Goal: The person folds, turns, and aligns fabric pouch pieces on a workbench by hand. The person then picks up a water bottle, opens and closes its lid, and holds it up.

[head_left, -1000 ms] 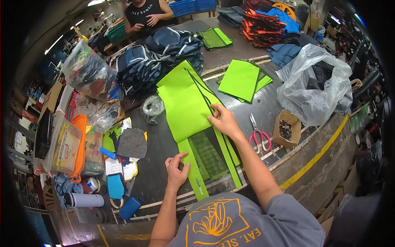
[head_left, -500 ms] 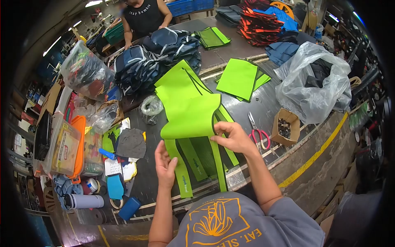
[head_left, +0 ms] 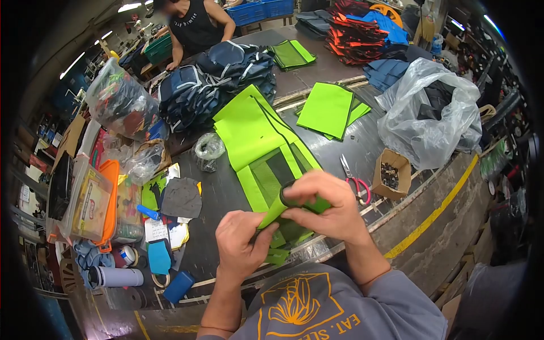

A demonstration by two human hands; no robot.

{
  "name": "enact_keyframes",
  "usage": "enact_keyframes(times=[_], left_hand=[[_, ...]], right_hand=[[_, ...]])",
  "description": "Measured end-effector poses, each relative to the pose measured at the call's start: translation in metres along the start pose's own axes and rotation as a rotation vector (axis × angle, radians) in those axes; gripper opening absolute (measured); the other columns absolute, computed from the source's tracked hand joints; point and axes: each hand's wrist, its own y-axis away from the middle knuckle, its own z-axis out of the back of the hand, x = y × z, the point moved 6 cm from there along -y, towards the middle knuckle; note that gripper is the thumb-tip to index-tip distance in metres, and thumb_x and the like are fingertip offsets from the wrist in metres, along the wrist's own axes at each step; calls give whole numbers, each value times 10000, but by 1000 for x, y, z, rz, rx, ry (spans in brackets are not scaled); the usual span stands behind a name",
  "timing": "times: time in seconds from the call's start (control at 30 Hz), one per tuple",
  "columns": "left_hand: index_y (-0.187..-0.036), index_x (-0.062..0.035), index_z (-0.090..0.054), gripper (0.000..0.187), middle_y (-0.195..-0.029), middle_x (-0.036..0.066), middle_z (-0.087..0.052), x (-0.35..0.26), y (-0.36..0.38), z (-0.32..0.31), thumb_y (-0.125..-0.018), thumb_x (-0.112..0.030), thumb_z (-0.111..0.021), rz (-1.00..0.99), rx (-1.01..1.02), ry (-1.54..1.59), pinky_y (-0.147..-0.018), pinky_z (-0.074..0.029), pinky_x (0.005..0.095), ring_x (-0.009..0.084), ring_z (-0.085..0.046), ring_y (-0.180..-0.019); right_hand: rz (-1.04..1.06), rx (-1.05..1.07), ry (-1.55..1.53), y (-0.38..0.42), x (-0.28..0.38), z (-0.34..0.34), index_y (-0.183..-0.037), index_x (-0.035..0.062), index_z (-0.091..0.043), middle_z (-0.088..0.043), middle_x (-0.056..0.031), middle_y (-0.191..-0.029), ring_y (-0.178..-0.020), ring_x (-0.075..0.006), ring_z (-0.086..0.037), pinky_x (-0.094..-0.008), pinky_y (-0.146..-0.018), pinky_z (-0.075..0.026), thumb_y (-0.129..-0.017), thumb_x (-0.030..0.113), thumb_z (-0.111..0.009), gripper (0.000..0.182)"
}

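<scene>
A lime-green fabric piece [head_left: 249,127] with dark edging and dark mesh panels lies on the table, its near end lifted. My left hand [head_left: 242,241] pinches the raised near edge between thumb and fingers. On the other side, my right hand [head_left: 328,207] grips the same folded edge, close to its black binding. The fingers partly hide the fold. To the right of my right hand lie scissors [head_left: 358,190] with pink handles. Beyond them sits another stack of green pieces [head_left: 327,109].
A cardboard box [head_left: 393,174] of small dark parts and a clear plastic bag [head_left: 433,122] are at right. Dark blue bundles [head_left: 218,79] lie ahead. At left stand an orange-edged bin [head_left: 107,198] and a tumbler [head_left: 116,277]. A person [head_left: 195,25] works across the table.
The near flap of the green fabric has come down toward me, exposing the mesh beneath. Both hands have closed on its near edge and drawn closer together.
</scene>
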Motion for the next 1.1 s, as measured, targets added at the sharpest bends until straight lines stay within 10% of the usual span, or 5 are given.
enact_keyframes(times=[0.33, 0.47, 1.0, 1.1], left_hand=[[-993, -48, -782, 100, -768, 86, -701, 5, -4, -6, -899, -59, -814, 192, -38, 252, -608, -478, 351, 252, -667, -646], [-990, -47, -781, 90, -764, 84, -699, 5, -6, -6, -908, -65, -811, 181, -42, 244, -600, -474, 352, 251, -660, -637], [-858, -58, -699, 203, -649, 108, -584, -5, -13, -5, -950, -210, -797, 61, 97, 138, -534, -400, 410, 334, -556, -543], [-842, -59, -686, 228, -638, 110, -568, -7, -14, -5, -956, -225, -792, 39, 104, 126, -528, -388, 419, 344, -542, -536]], right_hand=[[149, -53, 165, -5, -3, 5, -1165, 58, -744, -687, -82, -1042, -921, -238, -662, -372, -939, -484, -792, 135, -900, 411], [-64, 91, -22, 2, -18, -3, -1102, 59, -758, -713, -93, -1079, -953, -225, -679, -374, -845, -501, -755, 52, -902, 376], [184, 62, 27, 4, -11, 2, -917, 66, -764, -706, -45, -817, -752, -216, -661, -367, -812, -504, -789, 81, -906, 192], [-95, -49, -129, 2, -7, 0, -906, 54, -767, -715, -59, -794, -761, -213, -675, -352, -765, -520, -792, 73, -905, 180]])
